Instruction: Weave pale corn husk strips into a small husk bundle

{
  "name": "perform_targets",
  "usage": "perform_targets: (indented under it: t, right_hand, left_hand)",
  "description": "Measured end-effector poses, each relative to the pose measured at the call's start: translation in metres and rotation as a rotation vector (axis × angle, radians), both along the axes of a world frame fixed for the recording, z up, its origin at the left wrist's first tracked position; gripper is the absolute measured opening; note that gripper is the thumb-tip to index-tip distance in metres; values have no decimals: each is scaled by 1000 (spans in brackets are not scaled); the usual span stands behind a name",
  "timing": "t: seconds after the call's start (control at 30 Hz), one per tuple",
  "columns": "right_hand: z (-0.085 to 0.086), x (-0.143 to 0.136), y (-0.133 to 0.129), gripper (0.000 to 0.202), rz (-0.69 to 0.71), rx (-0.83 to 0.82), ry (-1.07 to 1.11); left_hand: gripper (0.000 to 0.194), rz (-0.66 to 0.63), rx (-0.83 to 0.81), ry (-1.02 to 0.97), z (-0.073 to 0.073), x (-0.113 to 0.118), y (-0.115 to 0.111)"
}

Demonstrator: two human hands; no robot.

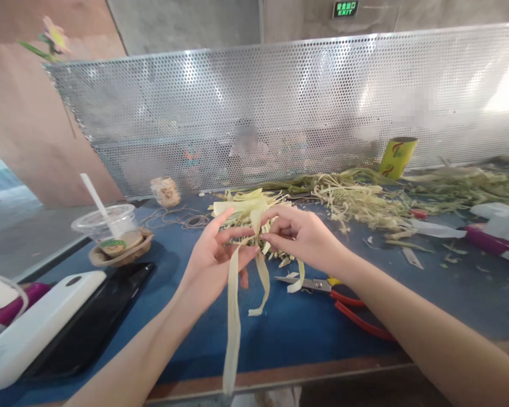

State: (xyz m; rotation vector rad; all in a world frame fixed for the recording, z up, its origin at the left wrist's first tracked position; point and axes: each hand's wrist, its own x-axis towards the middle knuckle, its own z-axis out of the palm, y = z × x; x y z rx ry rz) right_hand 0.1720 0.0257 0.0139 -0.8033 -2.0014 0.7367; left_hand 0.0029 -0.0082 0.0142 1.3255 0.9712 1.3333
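Observation:
Both hands meet over the middle of the table around pale yellow-green strips that look like corn husk. My left hand [214, 254] pinches a long flat husk strip [233, 316], which hangs down past the table's front edge. Opposite it, my right hand [303, 234] has thumb and forefinger closed on the strips where they cross. A shorter strip [262, 285] dangles below the fingers. Just behind the hands lies a pile of pale husk pieces [254, 200]. Red-handled scissors [318, 284] rest under my right forearm, partly hidden by it.
At left are a plastic cup with a straw [106, 220] in a cardboard holder, a white power bank-like slab [46, 328] and a black tablet-like slab [89, 328]. Shredded husk [356, 203] and a yellow tube [398, 158] lie toward the back right. A perforated metal screen [280, 107] closes the far side.

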Motion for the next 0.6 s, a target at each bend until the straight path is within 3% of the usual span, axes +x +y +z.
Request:
perform_targets:
  t: [0.33,0.6]
  right_hand:
    - [2,1,-9,14,99,244,-245]
    - [-7,3,-4,29,67,593,-347]
  left_hand:
    - [83,-23,-38,-101,0,-1,6]
    - [87,-15,-133,-206,3,-2,10]
